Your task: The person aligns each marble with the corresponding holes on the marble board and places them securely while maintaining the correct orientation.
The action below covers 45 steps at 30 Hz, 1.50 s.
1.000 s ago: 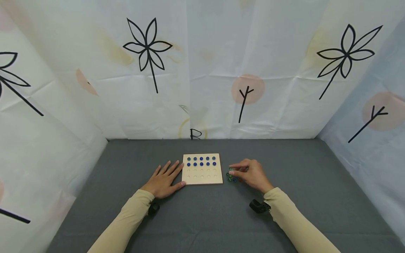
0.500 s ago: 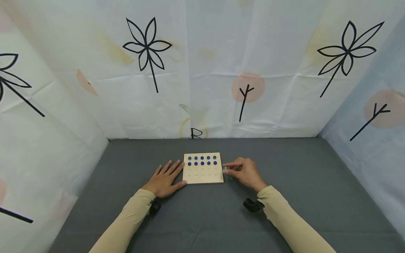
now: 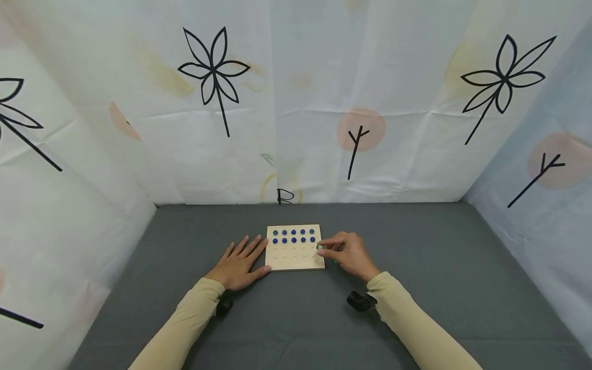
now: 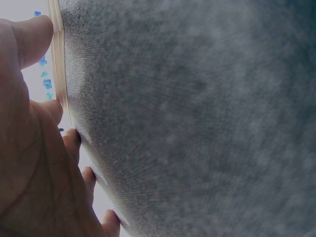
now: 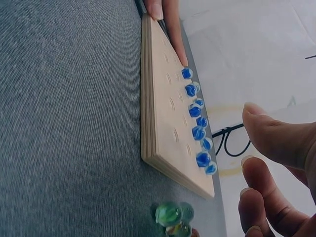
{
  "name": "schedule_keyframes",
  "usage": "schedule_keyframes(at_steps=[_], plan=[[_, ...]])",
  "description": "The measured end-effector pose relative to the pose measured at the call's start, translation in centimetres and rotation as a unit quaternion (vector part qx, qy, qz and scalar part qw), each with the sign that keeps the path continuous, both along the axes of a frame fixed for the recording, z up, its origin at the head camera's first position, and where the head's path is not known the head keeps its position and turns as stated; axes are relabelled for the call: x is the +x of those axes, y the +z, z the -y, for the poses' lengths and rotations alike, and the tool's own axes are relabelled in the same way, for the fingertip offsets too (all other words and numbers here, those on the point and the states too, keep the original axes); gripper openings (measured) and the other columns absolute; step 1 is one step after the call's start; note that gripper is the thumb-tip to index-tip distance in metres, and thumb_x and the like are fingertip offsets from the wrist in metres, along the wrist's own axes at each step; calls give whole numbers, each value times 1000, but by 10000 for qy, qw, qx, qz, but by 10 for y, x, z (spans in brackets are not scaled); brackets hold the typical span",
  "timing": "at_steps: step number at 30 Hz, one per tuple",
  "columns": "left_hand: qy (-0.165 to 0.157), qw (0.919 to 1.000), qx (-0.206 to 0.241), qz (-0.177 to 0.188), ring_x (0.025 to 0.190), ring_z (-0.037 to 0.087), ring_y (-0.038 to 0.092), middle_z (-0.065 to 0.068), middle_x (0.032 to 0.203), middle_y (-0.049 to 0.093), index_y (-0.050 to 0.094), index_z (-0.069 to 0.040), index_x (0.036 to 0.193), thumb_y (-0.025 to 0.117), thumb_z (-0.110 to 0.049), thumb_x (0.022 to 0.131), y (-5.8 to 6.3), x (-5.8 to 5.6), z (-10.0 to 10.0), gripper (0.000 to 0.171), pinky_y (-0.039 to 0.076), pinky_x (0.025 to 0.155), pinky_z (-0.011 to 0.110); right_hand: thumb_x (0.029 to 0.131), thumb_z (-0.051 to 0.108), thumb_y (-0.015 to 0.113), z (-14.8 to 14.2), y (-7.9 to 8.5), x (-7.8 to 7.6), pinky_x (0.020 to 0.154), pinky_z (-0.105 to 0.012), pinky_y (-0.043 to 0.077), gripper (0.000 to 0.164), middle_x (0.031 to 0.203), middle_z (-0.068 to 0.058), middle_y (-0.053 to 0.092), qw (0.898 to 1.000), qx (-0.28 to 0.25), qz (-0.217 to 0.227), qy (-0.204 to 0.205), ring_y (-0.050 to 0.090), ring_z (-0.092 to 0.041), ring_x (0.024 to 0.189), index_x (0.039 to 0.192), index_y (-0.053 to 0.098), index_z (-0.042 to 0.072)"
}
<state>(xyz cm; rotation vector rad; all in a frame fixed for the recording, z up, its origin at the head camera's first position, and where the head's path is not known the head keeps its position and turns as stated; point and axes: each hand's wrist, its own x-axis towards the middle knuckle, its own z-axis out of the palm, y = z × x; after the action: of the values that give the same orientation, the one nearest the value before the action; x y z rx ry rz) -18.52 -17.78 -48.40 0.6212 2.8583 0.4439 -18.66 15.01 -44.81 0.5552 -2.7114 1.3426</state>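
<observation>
And here's the right hand, in over the right edge of the wooden board, fingers narrow, with a small glassy marble pinched between fingertips and thumb. That marble sits right at the tips, above the right end of the third row from the far side (whether it touches the board, I can't tell). Over on the left, the left hand lies flat with fingers spread wide, thumb and fingertips against the board's left side! The two far rows carry blue marbles, five apiece, and the two near rows show bare hollows. Just off the board's right edge, green marbles rest on the grey table, partly hidden by the right hand in the head view.
</observation>
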Motion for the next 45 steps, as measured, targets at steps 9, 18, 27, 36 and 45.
schedule_keyframes(at_steps=[9, 18, 27, 36, 45], plan=[[3, 10000, 5, -11, 155, 34, 10, 4, 169, 17, 20, -23, 165, 41, -67, 101, -3, -1, 0, 80, 4, 122, 62, 86, 18, 84, 13, -1, -2, 62, -30, 49, 20, 87, 0, 68, 9998, -104, 142, 31, 59, -15, 74, 104, 82, 9], [66, 9999, -145, 35, 155, 35, 10, 5, 169, 18, 20, -22, 165, 42, -67, 101, -1, -1, -2, 81, 4, 122, 61, 87, 18, 83, 32, -2, -5, 57, -27, 48, 20, 87, -1, 68, 9999, -82, 49, 129, 58, -12, 69, 105, 82, 9], [117, 9993, -289, 218, 155, 37, 9, 7, 169, 17, 20, -20, 165, 43, -63, 103, 12, 3, -6, 78, 4, 121, 63, 87, 17, 83, 53, -7, -10, 53, -24, 47, 19, 84, -3, 69, 9996, -105, -50, 238, 57, -12, 65, 104, 82, 7], [86, 9995, -224, 198, 155, 38, 10, 8, 169, 18, 21, -19, 164, 44, -62, 103, 11, 1, -4, 78, 5, 121, 63, 88, 19, 82, 69, -10, -11, 55, -25, 47, 20, 82, -2, 70, 9997, -120, -20, 226, 57, -11, 65, 105, 82, 8], [44, 9998, -116, 128, 155, 36, 8, 7, 169, 17, 19, -21, 165, 41, -65, 102, 2, -2, -1, 80, 3, 121, 63, 89, 18, 81, 80, -13, -14, 56, -26, 48, 18, 82, -2, 69, 9996, -97, 166, 183, 56, -10, 65, 105, 82, 9]])
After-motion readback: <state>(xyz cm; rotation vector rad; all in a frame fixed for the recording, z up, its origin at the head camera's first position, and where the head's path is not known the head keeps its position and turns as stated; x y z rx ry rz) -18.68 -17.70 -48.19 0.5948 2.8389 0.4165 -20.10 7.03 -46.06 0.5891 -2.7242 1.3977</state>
